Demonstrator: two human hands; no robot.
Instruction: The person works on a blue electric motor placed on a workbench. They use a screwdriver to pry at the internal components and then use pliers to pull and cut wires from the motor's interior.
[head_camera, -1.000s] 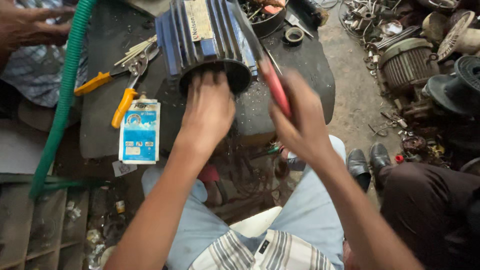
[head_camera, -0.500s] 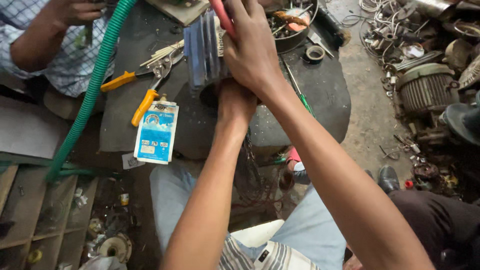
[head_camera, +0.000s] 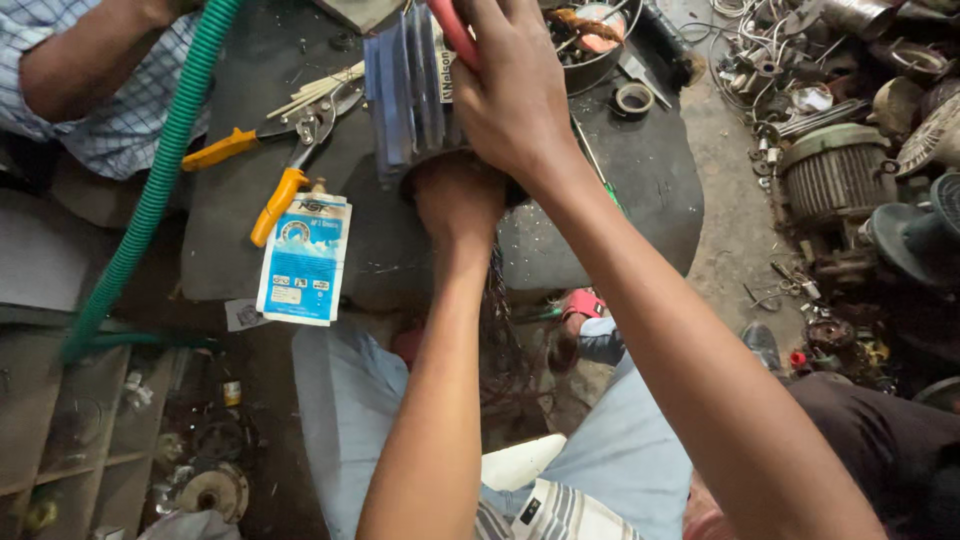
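Note:
A blue finned motor housing lies on the dark worktable. My left hand reaches into its open near end; the fingers are hidden inside, so what they touch cannot be seen. My right hand rests over the top of the housing and is closed on a red-handled tool whose tip is out of view. Dark wires hang below the table edge by my left forearm.
Yellow-handled pliers, a blue and white packet, a tape roll and a bowl of parts lie on the table. A green hose runs down the left. Another person's arm is top left. Scrap motors sit right.
My right hand carried the red-handled tool from the right side of the housing up over its top. My left hand went deeper into the open end. The view shifted lower and closer.

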